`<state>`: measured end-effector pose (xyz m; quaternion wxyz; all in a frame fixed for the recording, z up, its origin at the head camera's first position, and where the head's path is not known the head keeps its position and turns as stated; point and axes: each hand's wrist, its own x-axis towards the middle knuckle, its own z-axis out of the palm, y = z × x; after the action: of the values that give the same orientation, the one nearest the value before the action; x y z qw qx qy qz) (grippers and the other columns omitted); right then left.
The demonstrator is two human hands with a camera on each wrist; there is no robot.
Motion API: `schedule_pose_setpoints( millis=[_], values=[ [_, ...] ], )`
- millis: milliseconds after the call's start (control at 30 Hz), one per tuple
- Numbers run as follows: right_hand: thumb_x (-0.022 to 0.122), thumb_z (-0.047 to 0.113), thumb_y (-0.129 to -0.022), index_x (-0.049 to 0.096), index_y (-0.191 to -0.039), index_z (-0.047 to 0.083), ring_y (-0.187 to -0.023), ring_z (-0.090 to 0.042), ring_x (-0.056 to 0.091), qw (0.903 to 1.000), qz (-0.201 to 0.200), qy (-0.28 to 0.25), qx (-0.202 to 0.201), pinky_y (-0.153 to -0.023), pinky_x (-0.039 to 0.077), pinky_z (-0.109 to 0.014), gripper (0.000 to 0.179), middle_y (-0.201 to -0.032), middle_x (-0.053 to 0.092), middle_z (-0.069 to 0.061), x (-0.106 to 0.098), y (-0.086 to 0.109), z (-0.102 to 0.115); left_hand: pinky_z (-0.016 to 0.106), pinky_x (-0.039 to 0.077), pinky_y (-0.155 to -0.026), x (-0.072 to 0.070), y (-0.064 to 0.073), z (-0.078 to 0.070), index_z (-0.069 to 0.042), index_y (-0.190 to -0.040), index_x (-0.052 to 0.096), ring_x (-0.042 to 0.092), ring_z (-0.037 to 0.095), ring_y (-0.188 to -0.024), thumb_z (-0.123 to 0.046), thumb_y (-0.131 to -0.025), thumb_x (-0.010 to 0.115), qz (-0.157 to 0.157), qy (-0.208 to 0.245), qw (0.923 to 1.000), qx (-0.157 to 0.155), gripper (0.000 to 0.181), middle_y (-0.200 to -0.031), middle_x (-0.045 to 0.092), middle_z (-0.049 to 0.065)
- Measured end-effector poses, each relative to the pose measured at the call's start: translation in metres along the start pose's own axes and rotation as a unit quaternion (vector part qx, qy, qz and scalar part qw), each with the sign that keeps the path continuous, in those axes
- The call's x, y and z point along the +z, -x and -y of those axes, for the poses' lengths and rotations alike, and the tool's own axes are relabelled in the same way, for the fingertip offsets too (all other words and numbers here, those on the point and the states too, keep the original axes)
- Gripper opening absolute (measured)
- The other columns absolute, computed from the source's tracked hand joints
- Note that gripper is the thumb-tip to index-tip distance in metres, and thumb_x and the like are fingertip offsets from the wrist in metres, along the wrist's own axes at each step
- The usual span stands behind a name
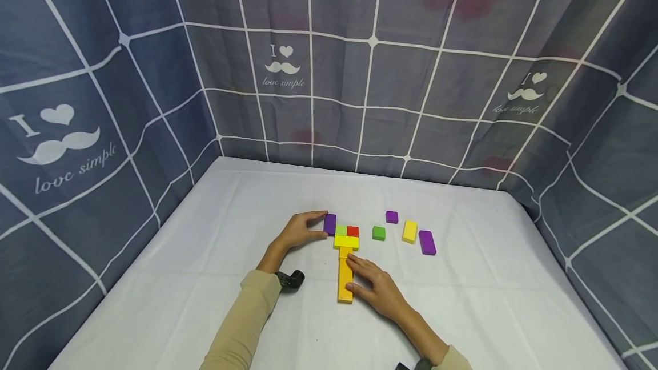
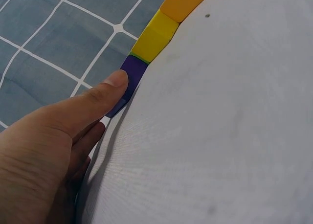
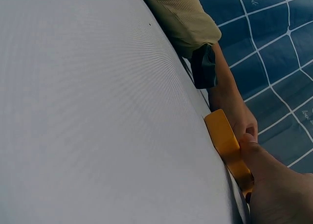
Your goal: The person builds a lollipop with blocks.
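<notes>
Several coloured blocks form a T-like shape on the white cloth. My left hand [image 1: 300, 230] pinches a purple block [image 1: 330, 224] at the upper left of the shape; in the left wrist view my thumb lies on that purple block [image 2: 133, 75]. A light green block [image 1: 341, 230] and a red block [image 1: 352, 231] sit side by side above a yellow block [image 1: 346, 242]. Below runs an orange stem with a long orange block [image 1: 344, 281]. My right hand [image 1: 382, 293] touches its right side with thumb and forefinger; the right wrist view shows the thumb against the orange block [image 3: 225, 136].
Right of the shape lie a green block [image 1: 378, 233], a small purple block [image 1: 392, 217], a yellow block [image 1: 409, 232] and a larger purple block [image 1: 427, 242]. A dark checked curtain [image 1: 334, 67] surrounds the back and sides of the white-covered table [image 1: 488, 301].
</notes>
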<state>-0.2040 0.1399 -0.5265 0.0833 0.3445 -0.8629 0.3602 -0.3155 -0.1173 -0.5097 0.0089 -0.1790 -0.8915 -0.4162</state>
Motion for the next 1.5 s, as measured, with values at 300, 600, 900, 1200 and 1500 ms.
schedule_pose_setpoints(
  millis=[300, 600, 900, 1200, 1500],
  values=[
    [0.06, 0.038, -0.088, 0.05, -0.134, 0.013, -0.127, -0.019, 0.04, 1.0, -0.001, 0.006, -0.004, -0.103, 0.033, -0.045, 0.053, -0.14, 0.044, 0.002, 0.0, 0.0, 0.0, 0.04, 0.033, -0.105, 0.0, 0.001, 0.0, -0.019, -0.132, 0.053, 0.042, 0.021, -0.126, -0.032, -0.075, 0.077, 0.005, -0.003, 1.0, 0.004, 0.063, -0.134, 0.05, 0.0],
    [0.062, 0.036, -0.088, 0.05, -0.134, 0.012, -0.127, -0.02, 0.041, 0.9998, -0.014, -0.005, -0.014, -0.102, 0.035, -0.044, 0.054, -0.14, 0.044, 0.001, 0.0, 0.0, -0.001, 0.04, 0.033, -0.104, 0.0, 0.001, -0.001, -0.019, -0.133, 0.052, 0.041, 0.021, -0.127, -0.033, -0.075, 0.076, 0.007, -0.009, 0.9999, 0.004, 0.064, -0.135, 0.05, 0.0],
    [0.066, 0.013, -0.086, 0.055, -0.127, 0.002, -0.12, -0.025, 0.049, 0.9879, -0.138, -0.066, -0.025, -0.103, 0.031, -0.021, 0.043, -0.132, 0.052, -0.009, -0.001, -0.004, -0.003, 0.039, 0.033, -0.105, -0.001, 0.003, -0.001, -0.017, -0.133, 0.052, 0.041, 0.021, -0.127, -0.032, -0.075, 0.077, 0.01, -0.002, 0.9999, 0.004, 0.064, -0.135, 0.049, 0.0],
    [0.066, 0.014, -0.086, 0.058, -0.123, 0.002, -0.119, -0.025, 0.05, 0.975, -0.215, -0.024, 0.051, -0.101, 0.036, -0.027, 0.04, -0.127, 0.056, -0.009, -0.015, -0.02, -0.024, 0.037, 0.032, -0.106, -0.001, 0.002, 0.0, -0.017, -0.133, 0.051, 0.04, 0.02, -0.127, -0.032, -0.075, 0.077, 0.012, -0.001, 0.9999, 0.004, 0.066, -0.135, 0.049, 0.0],
    [0.067, 0.012, -0.085, 0.048, -0.129, -0.006, -0.123, -0.034, 0.043, 0.967, -0.211, -0.002, 0.143, -0.102, 0.034, -0.045, 0.051, -0.132, 0.048, -0.021, -0.028, -0.037, -0.053, 0.037, 0.032, -0.106, 0.0, 0.002, 0.001, -0.016, -0.135, 0.05, 0.04, 0.019, -0.128, -0.035, -0.075, 0.076, 0.019, 0.0, 0.9998, 0.006, 0.068, -0.136, 0.048, 0.0]
  ],
)
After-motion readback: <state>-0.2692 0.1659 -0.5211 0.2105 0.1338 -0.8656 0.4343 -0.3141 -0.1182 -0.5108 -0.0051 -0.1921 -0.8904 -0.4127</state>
